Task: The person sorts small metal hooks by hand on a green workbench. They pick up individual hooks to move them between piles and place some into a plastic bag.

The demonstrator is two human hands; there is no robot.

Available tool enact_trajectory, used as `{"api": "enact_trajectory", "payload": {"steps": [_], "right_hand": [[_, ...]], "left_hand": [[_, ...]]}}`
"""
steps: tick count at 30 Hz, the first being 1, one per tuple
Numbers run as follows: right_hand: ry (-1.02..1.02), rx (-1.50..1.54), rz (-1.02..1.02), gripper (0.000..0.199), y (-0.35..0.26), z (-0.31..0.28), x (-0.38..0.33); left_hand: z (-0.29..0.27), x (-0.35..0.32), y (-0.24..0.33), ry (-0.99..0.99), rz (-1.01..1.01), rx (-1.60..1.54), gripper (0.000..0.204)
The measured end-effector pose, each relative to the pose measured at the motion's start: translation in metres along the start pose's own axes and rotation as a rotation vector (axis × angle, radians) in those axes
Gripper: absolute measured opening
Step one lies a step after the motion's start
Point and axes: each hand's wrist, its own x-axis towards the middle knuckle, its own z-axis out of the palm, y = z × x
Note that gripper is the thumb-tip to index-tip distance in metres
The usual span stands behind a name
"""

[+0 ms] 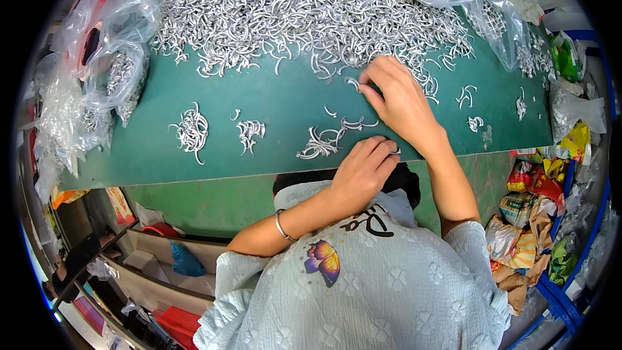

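My right hand (pixel 400 100) reaches over the green tabletop at the near edge of a big heap of curved silver metal pieces (pixel 304 13). Its thumb and forefinger close on one curved silver metal piece (pixel 352 83). Lower down, at the table's front edge, my left hand (pixel 364 172) has its fingers curled together; a bit of a silver piece (pixel 396 151) shows at the fingertips. Just left of that hand lies a small pile of the same pieces (pixel 319 146), with a few loose ones above it.
Two more small piles, a left one (pixel 192 131) and a middle one (pixel 250 135), lie on the green table (pixel 285 107). Clear plastic bags with silver pieces stand at the left (pixel 120 58) and far right (pixel 499 19). Colourful packets (pixel 518 240) fill a blue-framed rack at right.
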Motion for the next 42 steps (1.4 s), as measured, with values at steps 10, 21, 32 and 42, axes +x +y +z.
{"api": "enact_trajectory", "payload": {"steps": [10, 21, 32, 42], "right_hand": [[-0.024, -0.109, -0.005, 0.017, -0.009, 0.001, -0.005], [0.003, -0.138, -0.062, 0.013, -0.005, -0.002, -0.004], [-0.153, 0.029, 0.086, 0.014, -0.018, -0.025, -0.026], [-0.242, 0.136, 0.101, 0.016, -0.019, -0.006, -0.016]], "left_hand": [[0.001, 0.0, -0.002, 0.021, 0.001, -0.014, 0.032], [0.0, -0.001, -0.002, 0.008, -0.011, -0.02, 0.031], [0.0, 0.0, -0.002, 0.019, -0.006, -0.004, 0.03], [0.002, -0.002, 0.0, 0.029, 0.017, -0.021, 0.03]]}}
